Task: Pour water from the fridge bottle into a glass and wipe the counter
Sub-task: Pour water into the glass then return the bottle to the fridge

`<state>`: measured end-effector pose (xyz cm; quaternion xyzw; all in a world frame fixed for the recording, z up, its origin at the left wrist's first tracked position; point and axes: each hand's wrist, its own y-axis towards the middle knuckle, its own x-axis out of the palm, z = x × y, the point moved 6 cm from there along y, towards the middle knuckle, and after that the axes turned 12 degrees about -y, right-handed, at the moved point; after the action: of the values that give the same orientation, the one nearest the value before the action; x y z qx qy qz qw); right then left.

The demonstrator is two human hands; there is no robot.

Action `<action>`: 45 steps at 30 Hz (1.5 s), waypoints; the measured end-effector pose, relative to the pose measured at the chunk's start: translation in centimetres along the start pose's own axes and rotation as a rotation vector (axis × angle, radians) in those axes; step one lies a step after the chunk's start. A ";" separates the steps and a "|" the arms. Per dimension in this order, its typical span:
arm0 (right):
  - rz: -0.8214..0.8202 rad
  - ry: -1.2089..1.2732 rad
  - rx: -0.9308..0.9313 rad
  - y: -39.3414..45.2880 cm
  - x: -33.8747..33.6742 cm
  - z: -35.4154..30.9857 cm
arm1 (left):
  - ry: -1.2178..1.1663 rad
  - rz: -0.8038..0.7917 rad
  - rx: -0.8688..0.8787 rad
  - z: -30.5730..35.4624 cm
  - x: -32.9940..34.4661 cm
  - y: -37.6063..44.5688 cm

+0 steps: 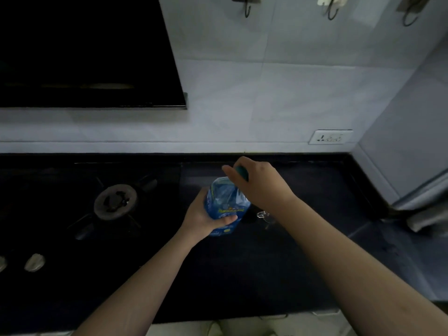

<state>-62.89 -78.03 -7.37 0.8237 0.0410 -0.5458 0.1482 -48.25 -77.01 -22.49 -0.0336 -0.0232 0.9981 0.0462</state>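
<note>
Your dark, glossy bench [303, 251] runs under a pale tiled wall [242, 98], with a round burner [116, 202] left of the bottle [224, 204] and a socket [331, 137] beyond it to the right. The bottle is clear blue plastic, ribbed and labelled, with a teal cap [242, 172]; a clear glass [264, 215] stands just right of it. Your left hand [206, 218] wraps the bottle's body, while your right hand [259, 183] curls down over the cap.

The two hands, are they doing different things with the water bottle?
Yes. The left hand wraps around the blue labelled middle of the water bottle, while the right hand curls over the teal cap at the top. The left hand comes from below and steadies the bottle; the right hand reaches across from the right, above a small glass on the dark counter. Both hands grip the same bottle.
</note>
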 end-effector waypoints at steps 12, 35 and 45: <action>-0.075 -0.360 0.234 -5.0 -4.8 7.9 | 0.128 -0.067 0.058 2.4 6.6 -1.3; -0.033 -0.055 -0.382 -10.0 -8.2 11.2 | 0.229 -0.151 0.012 6.7 11.1 -6.4; -0.239 -0.063 -0.477 -8.0 -5.5 8.2 | 0.272 -0.088 -0.001 5.5 5.7 -6.9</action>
<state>-74.24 -72.31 -6.91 0.7373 0.2610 -0.5597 0.2739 -53.68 -69.86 -17.06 -0.1676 -0.0186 0.9813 0.0927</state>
